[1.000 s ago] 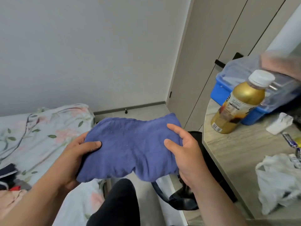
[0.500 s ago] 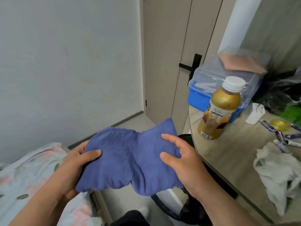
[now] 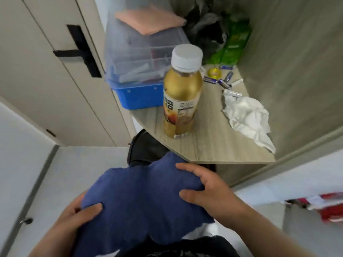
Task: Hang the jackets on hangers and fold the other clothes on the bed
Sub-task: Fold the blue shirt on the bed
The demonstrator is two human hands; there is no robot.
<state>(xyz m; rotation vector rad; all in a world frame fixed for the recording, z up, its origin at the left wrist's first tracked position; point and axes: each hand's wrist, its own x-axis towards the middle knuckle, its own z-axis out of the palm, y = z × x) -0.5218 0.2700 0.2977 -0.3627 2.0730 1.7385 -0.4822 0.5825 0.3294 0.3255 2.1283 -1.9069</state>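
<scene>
A folded blue cloth garment [image 3: 141, 201] is held in front of me, low in the head view. My left hand [image 3: 78, 217] grips its left edge, thumb on top and fingers underneath. My right hand [image 3: 207, 191] grips the right edge, thumb and forefinger lying on the upper face. The bed and the other clothes are out of view.
A wooden corner table [image 3: 213, 143] stands just beyond the cloth, carrying a gold bottle [image 3: 181, 95], a blue bin with a clear lid [image 3: 135, 71], crumpled white tissue [image 3: 246, 117] and several batteries. A door with a black handle [image 3: 79, 52] is at the left. A black bag [image 3: 146, 149] sits under the table.
The view has swung right and down, away from the floral bed and toward the table and door. Both hands still hold the blue garment, which is now lower and nearer the table edge.
</scene>
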